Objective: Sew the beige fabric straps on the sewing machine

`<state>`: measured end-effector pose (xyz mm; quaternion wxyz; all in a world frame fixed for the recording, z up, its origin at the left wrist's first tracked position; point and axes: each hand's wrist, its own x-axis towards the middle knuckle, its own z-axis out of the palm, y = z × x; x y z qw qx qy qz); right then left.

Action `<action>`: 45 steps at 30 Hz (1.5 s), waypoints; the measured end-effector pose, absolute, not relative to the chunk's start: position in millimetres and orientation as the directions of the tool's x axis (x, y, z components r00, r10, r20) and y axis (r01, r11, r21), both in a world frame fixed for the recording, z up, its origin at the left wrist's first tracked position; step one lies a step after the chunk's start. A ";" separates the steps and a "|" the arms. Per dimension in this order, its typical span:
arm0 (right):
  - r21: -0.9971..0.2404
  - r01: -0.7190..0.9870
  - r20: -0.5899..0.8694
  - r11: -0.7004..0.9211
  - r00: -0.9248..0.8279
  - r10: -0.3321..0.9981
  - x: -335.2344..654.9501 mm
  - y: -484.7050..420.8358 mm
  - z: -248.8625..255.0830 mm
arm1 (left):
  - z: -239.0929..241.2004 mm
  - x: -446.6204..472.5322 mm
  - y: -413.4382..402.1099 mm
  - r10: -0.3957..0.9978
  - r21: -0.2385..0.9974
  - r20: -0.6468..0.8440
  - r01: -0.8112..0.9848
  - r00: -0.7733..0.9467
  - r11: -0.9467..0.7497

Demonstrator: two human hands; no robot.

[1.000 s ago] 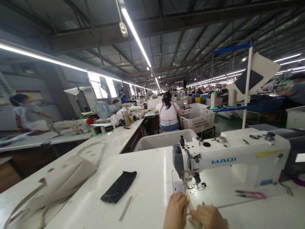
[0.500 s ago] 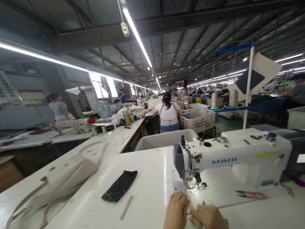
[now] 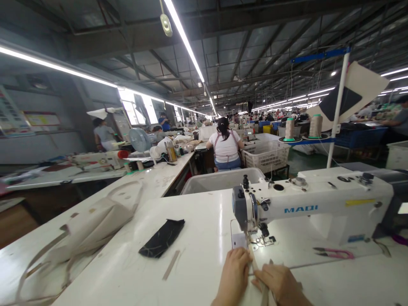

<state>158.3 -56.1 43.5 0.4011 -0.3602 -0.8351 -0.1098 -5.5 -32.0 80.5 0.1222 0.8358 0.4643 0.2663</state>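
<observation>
A beige fabric strip (image 3: pixel 265 294) runs from under the presser foot of a white sewing machine (image 3: pixel 314 208) toward me. My left hand (image 3: pixel 235 270) is closed at the strip's left edge, just in front of the needle plate, fingers together. Close beside it, my right hand (image 3: pixel 280 281) pinches the strip between thumb and fingers. Part of the strip is hidden under both hands. Pink-handled thread snips (image 3: pixel 334 253) lie on the table right of the hands, below the machine arm.
A black fabric piece (image 3: pixel 162 238) and a short beige strip (image 3: pixel 171 265) lie left of the hands. Farther left is a beige bag-like piece with straps (image 3: pixel 92 225). Behind the table stand a grey bin (image 3: pixel 219 180) and thread cones (image 3: pixel 289 129). A co-worker (image 3: pixel 225 146) sits ahead.
My view has tilted slightly, so the tabletop things sit higher in it. Both hands stay almost in place on the strip. A person at far left has moved right.
</observation>
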 end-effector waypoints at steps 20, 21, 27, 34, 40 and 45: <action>-0.191 0.650 0.647 0.736 -0.481 0.592 178.7 -69.3 47.7 | 83.2 3.8 -40.0 0.836 0.427 0.281 0.719 0.471 -0.548; -0.190 0.651 0.650 0.735 -0.477 0.591 178.8 -69.4 48.4 | 82.8 3.9 -39.7 0.836 0.429 0.279 0.718 0.472 -0.548; -0.209 0.662 0.645 0.720 -0.460 0.610 179.0 -70.2 54.5 | 79.8 3.7 -36.8 0.831 0.431 0.289 0.711 0.475 -0.556; -0.208 0.670 0.635 0.713 -0.462 0.619 179.2 -68.6 54.5 | 81.8 3.2 -36.7 0.826 0.411 0.303 0.717 0.476 -0.563; -0.225 0.672 0.625 0.706 -0.456 0.633 178.1 -68.7 51.0 | 84.8 3.4 -38.4 0.836 0.434 0.289 0.714 0.467 -0.549; -0.222 0.673 0.625 0.706 -0.457 0.633 178.1 -68.3 49.6 | 84.1 2.9 -38.9 0.837 0.436 0.292 0.715 0.463 -0.547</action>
